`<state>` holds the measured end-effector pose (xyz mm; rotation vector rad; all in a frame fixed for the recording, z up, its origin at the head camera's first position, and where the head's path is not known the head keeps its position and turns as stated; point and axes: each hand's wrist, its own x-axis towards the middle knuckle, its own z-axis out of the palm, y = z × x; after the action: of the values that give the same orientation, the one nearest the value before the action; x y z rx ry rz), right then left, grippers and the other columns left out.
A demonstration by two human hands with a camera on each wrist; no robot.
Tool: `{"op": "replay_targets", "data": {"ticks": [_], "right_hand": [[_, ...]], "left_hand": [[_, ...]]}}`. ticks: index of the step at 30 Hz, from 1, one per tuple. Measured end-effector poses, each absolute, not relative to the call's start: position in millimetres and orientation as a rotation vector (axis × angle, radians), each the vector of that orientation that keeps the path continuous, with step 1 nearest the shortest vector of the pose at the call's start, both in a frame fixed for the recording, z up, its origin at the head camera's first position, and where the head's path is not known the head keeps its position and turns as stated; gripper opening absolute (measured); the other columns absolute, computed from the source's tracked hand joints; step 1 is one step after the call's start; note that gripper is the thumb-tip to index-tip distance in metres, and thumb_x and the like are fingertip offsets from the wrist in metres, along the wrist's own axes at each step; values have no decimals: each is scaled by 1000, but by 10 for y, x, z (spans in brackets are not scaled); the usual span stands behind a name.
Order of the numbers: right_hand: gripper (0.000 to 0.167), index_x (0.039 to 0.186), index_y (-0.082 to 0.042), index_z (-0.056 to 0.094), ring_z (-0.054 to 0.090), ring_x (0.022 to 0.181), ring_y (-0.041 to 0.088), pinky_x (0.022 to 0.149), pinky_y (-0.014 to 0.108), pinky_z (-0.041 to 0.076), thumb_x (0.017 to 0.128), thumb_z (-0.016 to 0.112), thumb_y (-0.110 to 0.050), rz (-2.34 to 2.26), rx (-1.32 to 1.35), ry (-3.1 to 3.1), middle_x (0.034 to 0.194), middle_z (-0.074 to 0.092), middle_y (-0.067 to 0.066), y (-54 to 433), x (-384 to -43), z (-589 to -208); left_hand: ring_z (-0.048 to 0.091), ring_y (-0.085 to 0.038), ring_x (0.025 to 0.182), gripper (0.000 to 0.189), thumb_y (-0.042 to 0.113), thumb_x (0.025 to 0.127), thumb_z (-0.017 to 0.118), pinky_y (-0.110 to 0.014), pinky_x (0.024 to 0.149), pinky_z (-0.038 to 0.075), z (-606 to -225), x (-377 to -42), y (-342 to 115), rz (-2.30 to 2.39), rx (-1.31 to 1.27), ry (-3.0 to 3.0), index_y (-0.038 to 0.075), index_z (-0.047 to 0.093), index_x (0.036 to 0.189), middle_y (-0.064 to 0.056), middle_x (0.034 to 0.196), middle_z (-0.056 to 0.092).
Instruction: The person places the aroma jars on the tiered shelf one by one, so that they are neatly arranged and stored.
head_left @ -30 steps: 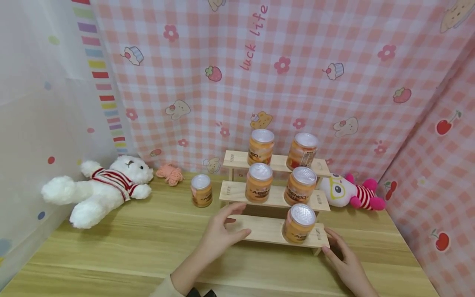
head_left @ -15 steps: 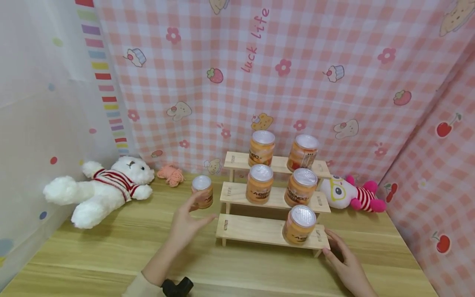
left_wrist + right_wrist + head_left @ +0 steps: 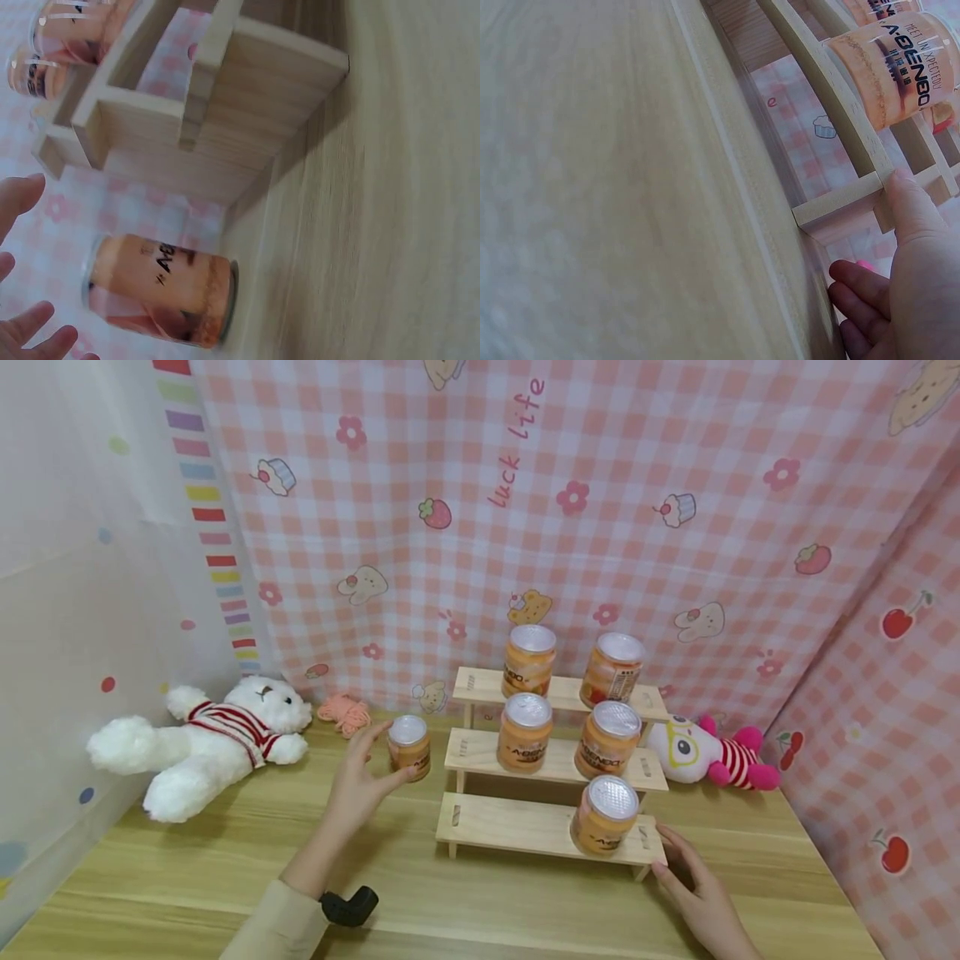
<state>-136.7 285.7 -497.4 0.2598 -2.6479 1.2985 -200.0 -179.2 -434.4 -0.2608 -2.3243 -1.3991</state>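
Observation:
An orange can (image 3: pixel 410 758) with a silver lid stands upright on the table, left of a three-step wooden display stand (image 3: pixel 510 822). My left hand (image 3: pixel 352 789) is at this can, its fingers and thumb spread to either side. In the left wrist view, a gap shows between the spread fingertips and the can (image 3: pixel 161 289). My right hand (image 3: pixel 697 889) touches the right end of the lowest step. Its thumb lies against the board's edge in the right wrist view, with the other visible fingers beside the leg. One similar can (image 3: pixel 606 817) stands on that step.
The middle step bears two cans (image 3: pixel 525 735), and two more cans (image 3: pixel 529 662) stand on the top step. A white teddy bear (image 3: pixel 232 727) and pink yarn (image 3: pixel 344 716) lie left. A pink plush toy (image 3: pixel 712 750) lies right of the stand. Checked cloth hangs behind.
My left hand has moved left from the lowest step, over the table, to the separate can. The right hand has stayed at the stand's end.

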Motion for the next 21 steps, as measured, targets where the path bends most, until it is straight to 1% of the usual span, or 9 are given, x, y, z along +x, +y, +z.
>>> {"op": "replay_targets", "data": {"ticks": [6, 9, 16, 21], "right_hand": [[49, 142, -11, 44, 55, 100, 3, 77, 20, 48, 96, 60, -16, 1292, 246, -2652, 115, 63, 11, 2857, -1372, -4971], [50, 142, -11, 45, 56, 99, 3, 77, 20, 48, 96, 61, -16, 1288, 250, -2649, 114, 64, 11, 2857, -1367, -4975], [48, 142, -11, 44, 56, 99, 3, 78, 19, 47, 97, 59, -16, 1282, 262, -2648, 114, 64, 11, 2853, -1358, -4965], [48, 142, -12, 45, 56, 100, 4, 78, 19, 47, 97, 59, -17, 1290, 242, -2652, 114, 64, 11, 2842, -1351, -4953]], "left_hand": [[39, -42, 125, 77, 20, 75, 84, -59, 98, 36, -4409, -2144, -1835, -1435, -198, -2357, 7, 45, 140, -20, 140, 41], [38, -40, 125, 80, 20, 74, 84, -59, 99, 34, -4454, -2218, -1843, -1480, -171, -2378, 6, 43, 141, -19, 141, 39], [39, -39, 124, 79, 13, 75, 84, -60, 100, 32, -4524, -2353, -1805, -1533, -185, -2363, 3, 42, 141, -22, 136, 42], [40, -39, 123, 79, 8, 76, 81, -58, 103, 31, -4570, -2423, -1770, -1569, -198, -2355, 0, 39, 143, -23, 136, 42]]}}
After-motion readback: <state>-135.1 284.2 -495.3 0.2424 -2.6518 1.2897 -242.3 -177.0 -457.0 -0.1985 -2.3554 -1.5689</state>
